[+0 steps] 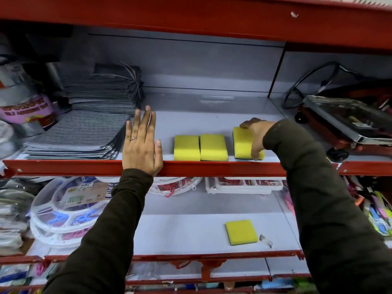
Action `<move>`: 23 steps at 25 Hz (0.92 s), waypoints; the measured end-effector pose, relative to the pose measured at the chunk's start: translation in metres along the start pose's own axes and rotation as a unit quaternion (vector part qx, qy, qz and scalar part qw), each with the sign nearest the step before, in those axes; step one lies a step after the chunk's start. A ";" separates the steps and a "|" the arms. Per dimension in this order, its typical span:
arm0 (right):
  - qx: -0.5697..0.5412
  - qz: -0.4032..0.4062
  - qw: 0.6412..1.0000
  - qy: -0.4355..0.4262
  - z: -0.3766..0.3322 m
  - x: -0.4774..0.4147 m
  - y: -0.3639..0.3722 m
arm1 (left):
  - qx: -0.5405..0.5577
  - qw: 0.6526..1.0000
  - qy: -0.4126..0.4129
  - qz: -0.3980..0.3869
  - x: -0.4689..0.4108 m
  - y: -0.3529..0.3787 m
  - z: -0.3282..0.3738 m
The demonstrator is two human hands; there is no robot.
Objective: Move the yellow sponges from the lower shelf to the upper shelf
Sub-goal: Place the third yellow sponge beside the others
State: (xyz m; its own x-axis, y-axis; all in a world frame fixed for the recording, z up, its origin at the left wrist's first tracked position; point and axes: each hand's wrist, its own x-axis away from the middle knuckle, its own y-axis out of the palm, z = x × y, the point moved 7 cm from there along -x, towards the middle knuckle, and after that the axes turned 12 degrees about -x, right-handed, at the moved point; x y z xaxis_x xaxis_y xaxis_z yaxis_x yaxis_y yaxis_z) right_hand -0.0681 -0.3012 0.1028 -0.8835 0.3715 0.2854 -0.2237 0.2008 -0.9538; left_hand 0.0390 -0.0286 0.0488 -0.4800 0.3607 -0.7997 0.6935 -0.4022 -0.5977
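Striped grey cloths (80,132) lying stacked at left, metal weighing scale (347,122) sitting at right, round plastic peg hangers (63,209) resting below

On the upper shelf (212,166), two sponges (200,147) sit side by side near the front edge; a third sponge (246,144) lies right of them under the right hand (256,134). Left of the pair, the left hand (141,145) rests flat beside stacked cloths (78,134). A fourth sponge (241,231) lies on the lower shelf (180,230) beneath.
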 end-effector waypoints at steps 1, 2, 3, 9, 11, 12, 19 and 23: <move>0.005 -0.015 1.000 -0.004 -0.001 -0.009 0.006 | -0.001 1.000 0.001 -0.001 0.000 0.000 0.000; 0.003 -0.029 1.000 -0.008 -0.003 -0.017 0.013 | -0.002 1.000 0.001 -0.001 0.000 0.000 0.001; -0.001 -0.038 0.999 -0.011 -0.004 -0.022 0.019 | -0.004 1.000 0.001 -0.001 0.000 0.000 0.001; -0.149 0.094 0.983 -0.046 0.002 0.017 0.004 | -0.004 1.000 0.001 -0.002 0.001 0.002 0.000; -0.217 0.128 0.965 -0.068 0.005 0.054 0.005 | -0.003 1.000 -0.001 0.001 0.001 0.001 0.000; -0.244 0.109 0.962 -0.061 0.008 0.068 0.018 | -0.003 1.000 -0.003 0.005 0.002 0.000 0.000; -0.202 -0.142 0.947 0.205 0.049 0.034 0.219 | -0.009 1.000 -0.009 0.010 0.002 0.000 0.001; -0.233 -0.102 0.914 0.316 0.083 0.001 0.329 | -0.008 1.000 -0.008 0.011 0.001 -0.001 0.001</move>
State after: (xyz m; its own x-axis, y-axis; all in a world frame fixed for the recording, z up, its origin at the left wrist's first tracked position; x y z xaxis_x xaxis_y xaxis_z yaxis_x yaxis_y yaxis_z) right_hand -0.1772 -0.3104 -0.2181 -0.3962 0.7025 0.5913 -0.0281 0.6344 -0.7725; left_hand 0.0377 -0.0290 0.0484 -0.4728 0.3374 -0.8140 0.7125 -0.3972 -0.5784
